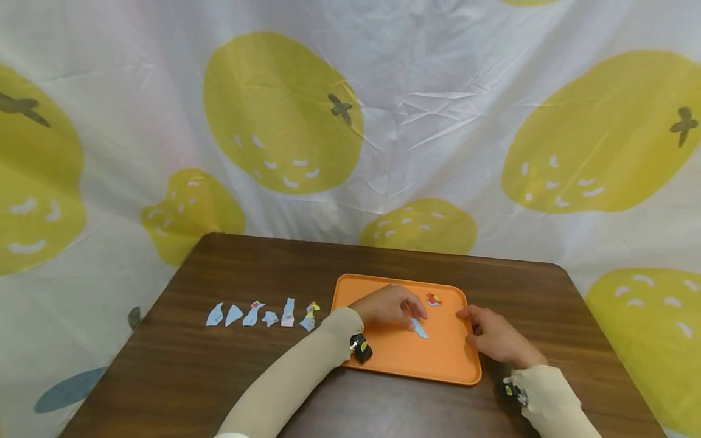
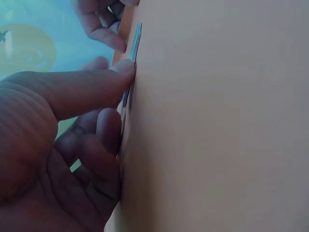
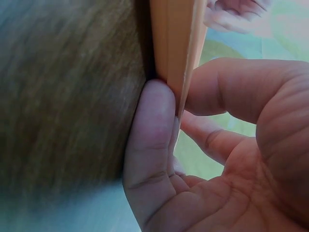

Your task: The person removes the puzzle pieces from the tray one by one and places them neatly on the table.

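Note:
Over the orange tray (image 1: 411, 359), my left hand (image 1: 387, 304) pinches a thin light-blue picture piece (image 1: 420, 329) between thumb and fingers. In the left wrist view, the thumb lies against the piece (image 2: 136, 41), close to the tray's surface, and the other fingers are curled. My right hand (image 1: 499, 337) grips the tray's right edge. The right wrist view shows its fingers on both sides of the tray rim (image 3: 175, 43). Farther back on the tray lies a small red and yellow piece (image 1: 433, 299), apart from both hands.
Left of the tray, several cut picture pieces stand in a row on the dark wooden table (image 1: 181, 371), among them a triangular one (image 1: 233, 314) and a yellow and blue one (image 1: 310, 316). A fruit-printed curtain (image 1: 427, 158) hangs behind the table.

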A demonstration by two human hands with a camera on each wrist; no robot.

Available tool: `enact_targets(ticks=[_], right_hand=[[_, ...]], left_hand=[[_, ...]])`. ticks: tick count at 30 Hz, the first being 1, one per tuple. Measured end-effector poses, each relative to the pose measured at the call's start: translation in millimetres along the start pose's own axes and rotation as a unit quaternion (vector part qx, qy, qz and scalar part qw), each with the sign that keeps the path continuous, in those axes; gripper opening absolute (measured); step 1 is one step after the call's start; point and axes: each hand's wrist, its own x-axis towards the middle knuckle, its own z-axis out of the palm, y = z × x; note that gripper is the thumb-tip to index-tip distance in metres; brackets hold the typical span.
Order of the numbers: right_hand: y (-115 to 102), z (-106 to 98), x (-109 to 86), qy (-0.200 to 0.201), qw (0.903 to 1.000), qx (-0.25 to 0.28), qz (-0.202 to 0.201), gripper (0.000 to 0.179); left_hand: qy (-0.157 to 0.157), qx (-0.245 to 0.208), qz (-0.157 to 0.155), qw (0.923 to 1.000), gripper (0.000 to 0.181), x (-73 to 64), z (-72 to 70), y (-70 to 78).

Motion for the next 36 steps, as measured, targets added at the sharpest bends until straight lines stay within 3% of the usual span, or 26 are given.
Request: enact_targets(ticks=[7, 17, 28, 36], right_hand=[[-0.8, 1.0, 0.4, -0.008, 0.9996, 0.023, 0.014, 0.044], [-2.8, 0.4, 0.4, -0.007, 0.9997, 0.021, 0.006, 0.045], [-1.1, -0.4, 1.1, -0.004, 0.9997, 0.023, -0.007, 0.045], [0.6, 0.3, 0.8, -0.003, 0.9998, 0.021, -0.003, 0.047]], left_hand=[[-0.001, 0.027, -0.009, 0.9996, 0.026, -2.5, 2.1, 2.4], [0.012, 0.003, -0.034, 0.9993, 0.027, -7.7, 2.3, 2.9], [0.064, -0.090, -0.080, 0.9906, 0.018, -15.3, -3.7, -2.2], [0.094, -0.120, -0.077, 0.9854, 0.023, -17.4, -7.3, -2.3]])
